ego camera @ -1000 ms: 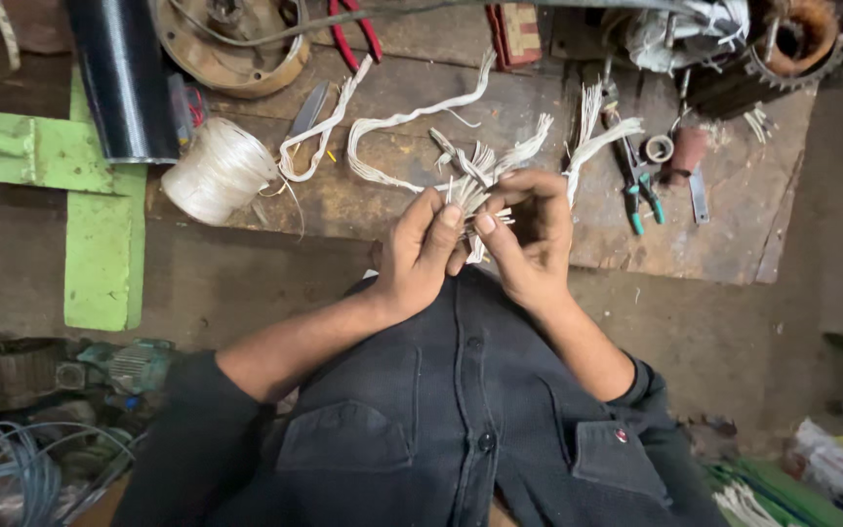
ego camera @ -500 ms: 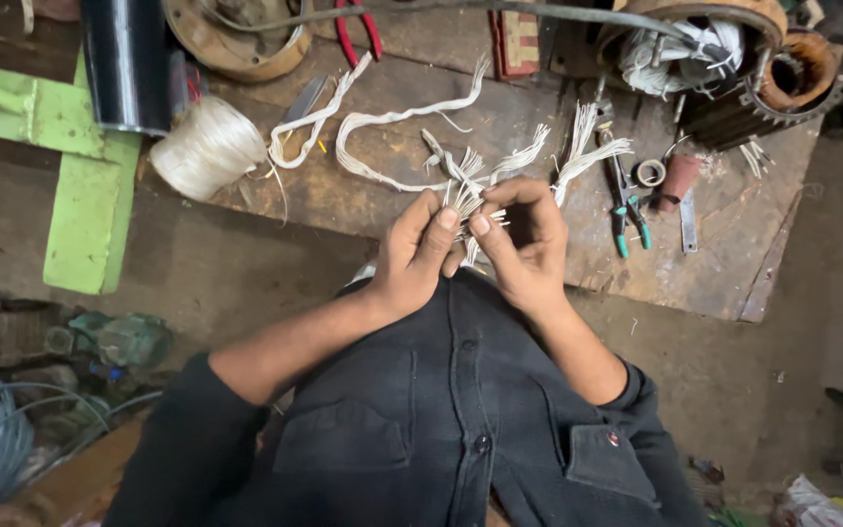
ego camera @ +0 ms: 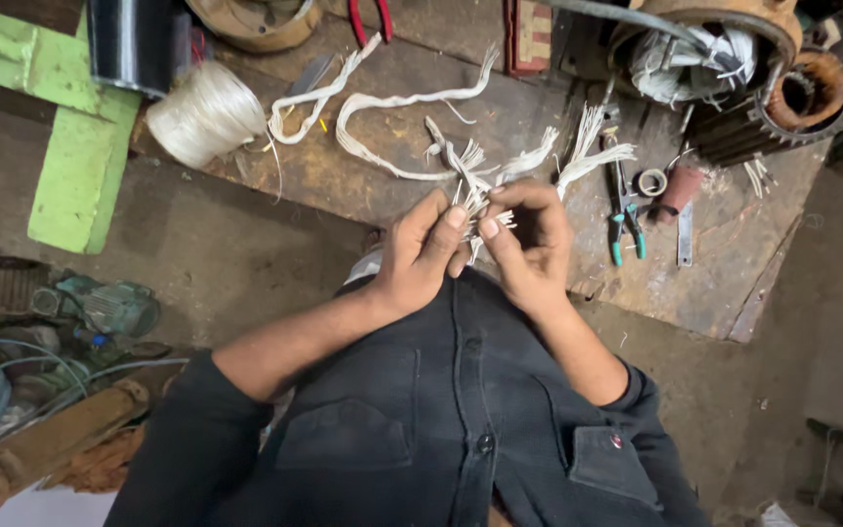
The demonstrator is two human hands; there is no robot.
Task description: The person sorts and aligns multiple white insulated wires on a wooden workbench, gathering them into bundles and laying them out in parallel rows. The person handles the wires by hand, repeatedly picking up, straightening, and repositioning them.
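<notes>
Surface: worn wooden workbench (ego camera: 724,263), cluttered, above a dirt floor.
Left hand (ego camera: 421,256): fingertips pressed together, pinching the bundle of thin white sleeved wire ends (ego camera: 472,200).
Right hand (ego camera: 531,244): thumb and forefinger pinched on the same bundle, just off the bench's near edge.
Left end: ball of white string (ego camera: 205,113), beside a green wooden beam (ego camera: 80,181).
Right side: teal-handled pliers (ego camera: 624,220), near the brown roll of tape (ego camera: 651,182).
Far right corner: copper-wound motor stator (ego camera: 802,93).

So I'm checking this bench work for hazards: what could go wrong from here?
The white sleeving strips pinched between left hand and right hand look frayed; they might tangle or slip. Loose strips on the workbench near the pliers could snag. The string spool sits near the edge and might roll off.
</notes>
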